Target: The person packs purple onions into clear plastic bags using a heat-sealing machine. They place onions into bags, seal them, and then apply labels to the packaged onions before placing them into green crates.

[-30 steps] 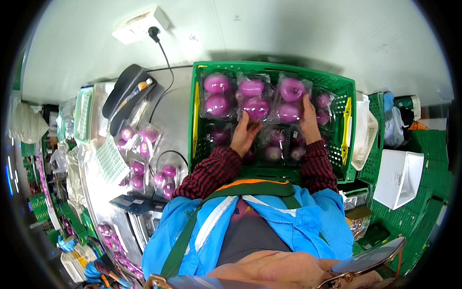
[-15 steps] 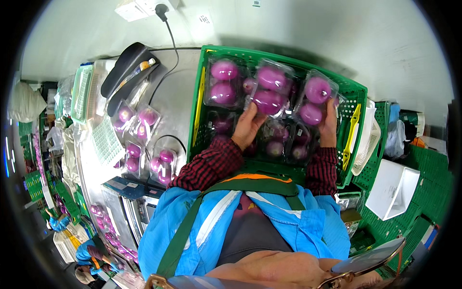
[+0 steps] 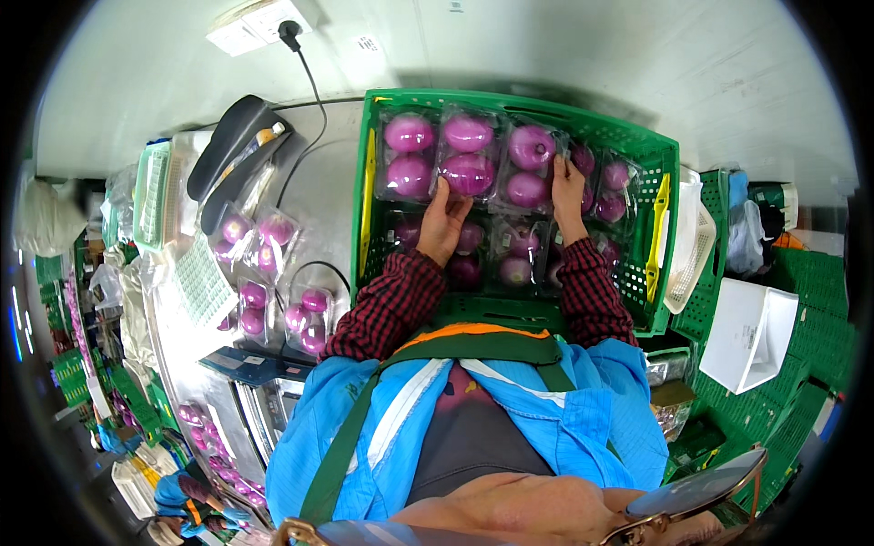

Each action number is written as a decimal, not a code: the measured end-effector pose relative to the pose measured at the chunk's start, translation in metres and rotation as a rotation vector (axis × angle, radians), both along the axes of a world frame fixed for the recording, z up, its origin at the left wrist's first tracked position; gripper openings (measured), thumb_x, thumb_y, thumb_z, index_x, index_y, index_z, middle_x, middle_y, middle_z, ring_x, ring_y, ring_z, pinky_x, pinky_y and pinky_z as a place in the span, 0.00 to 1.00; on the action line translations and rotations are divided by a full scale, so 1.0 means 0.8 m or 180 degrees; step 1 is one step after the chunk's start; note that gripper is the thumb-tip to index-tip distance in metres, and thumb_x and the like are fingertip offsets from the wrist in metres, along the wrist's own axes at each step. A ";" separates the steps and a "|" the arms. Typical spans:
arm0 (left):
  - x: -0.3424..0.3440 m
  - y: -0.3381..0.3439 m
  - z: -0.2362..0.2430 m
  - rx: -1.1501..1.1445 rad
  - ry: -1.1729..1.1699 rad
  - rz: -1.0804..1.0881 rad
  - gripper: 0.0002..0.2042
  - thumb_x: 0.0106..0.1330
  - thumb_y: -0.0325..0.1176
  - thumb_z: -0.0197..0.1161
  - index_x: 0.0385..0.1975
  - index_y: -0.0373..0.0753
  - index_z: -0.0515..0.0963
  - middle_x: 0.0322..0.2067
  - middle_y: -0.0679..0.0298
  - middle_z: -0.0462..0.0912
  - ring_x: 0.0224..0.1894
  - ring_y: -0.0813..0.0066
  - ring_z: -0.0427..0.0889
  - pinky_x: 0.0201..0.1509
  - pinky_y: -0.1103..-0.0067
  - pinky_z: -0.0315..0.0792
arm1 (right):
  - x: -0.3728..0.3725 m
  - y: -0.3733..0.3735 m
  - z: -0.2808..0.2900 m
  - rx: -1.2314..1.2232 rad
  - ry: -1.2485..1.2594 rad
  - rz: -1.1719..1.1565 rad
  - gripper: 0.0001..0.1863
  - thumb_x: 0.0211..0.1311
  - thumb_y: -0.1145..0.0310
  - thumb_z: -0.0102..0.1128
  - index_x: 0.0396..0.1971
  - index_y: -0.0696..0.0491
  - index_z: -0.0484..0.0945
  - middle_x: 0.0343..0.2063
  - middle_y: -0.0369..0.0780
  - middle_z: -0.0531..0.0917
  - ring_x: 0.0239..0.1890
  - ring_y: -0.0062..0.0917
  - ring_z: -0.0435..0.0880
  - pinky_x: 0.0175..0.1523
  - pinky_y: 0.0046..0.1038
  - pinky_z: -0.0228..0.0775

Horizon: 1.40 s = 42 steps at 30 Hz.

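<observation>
Fingers of the left hand curl at the near edge of one onion pack, the right hand against a neighbouring pack, inside the green crate; whether either pinches, I cannot tell. Light, even pressure should spare the clear wrap. Pale labels on nearer packs are too small to read.

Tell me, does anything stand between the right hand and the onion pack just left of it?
Nothing visible: the right hand is right at the edge of the onion pack, inside the green crate.
</observation>
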<state>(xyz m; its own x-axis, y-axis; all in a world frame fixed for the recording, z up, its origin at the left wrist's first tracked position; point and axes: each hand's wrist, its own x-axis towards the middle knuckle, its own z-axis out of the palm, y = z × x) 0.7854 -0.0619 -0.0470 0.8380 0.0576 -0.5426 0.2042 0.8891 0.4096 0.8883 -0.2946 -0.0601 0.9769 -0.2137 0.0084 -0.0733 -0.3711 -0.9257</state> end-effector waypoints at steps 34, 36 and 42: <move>-0.334 0.537 0.018 0.1285 0.1768 0.4759 0.31 0.61 0.34 0.65 0.59 0.37 0.55 0.42 0.60 0.72 0.36 0.73 0.72 0.32 0.76 0.70 | -0.139 0.632 -0.033 0.0450 0.2930 0.3423 0.39 0.56 0.52 0.64 0.62 0.57 0.59 0.58 0.46 0.66 0.60 0.39 0.63 0.61 0.47 0.61; -0.356 0.564 -0.030 0.0979 0.1673 0.4692 0.27 0.60 0.34 0.66 0.55 0.37 0.61 0.38 0.63 0.74 0.31 0.75 0.72 0.30 0.77 0.68 | -0.155 0.636 -0.035 0.0791 0.2927 0.3052 0.35 0.56 0.54 0.65 0.58 0.55 0.62 0.56 0.45 0.68 0.59 0.36 0.65 0.59 0.46 0.63; -0.343 0.591 -0.033 0.0982 0.1041 0.4423 0.12 0.63 0.38 0.63 0.40 0.39 0.73 0.28 0.69 0.75 0.25 0.79 0.70 0.30 0.82 0.65 | -0.176 0.659 -0.036 0.2004 0.2877 0.2773 0.21 0.55 0.65 0.68 0.44 0.49 0.66 0.45 0.37 0.75 0.48 0.26 0.75 0.51 0.40 0.69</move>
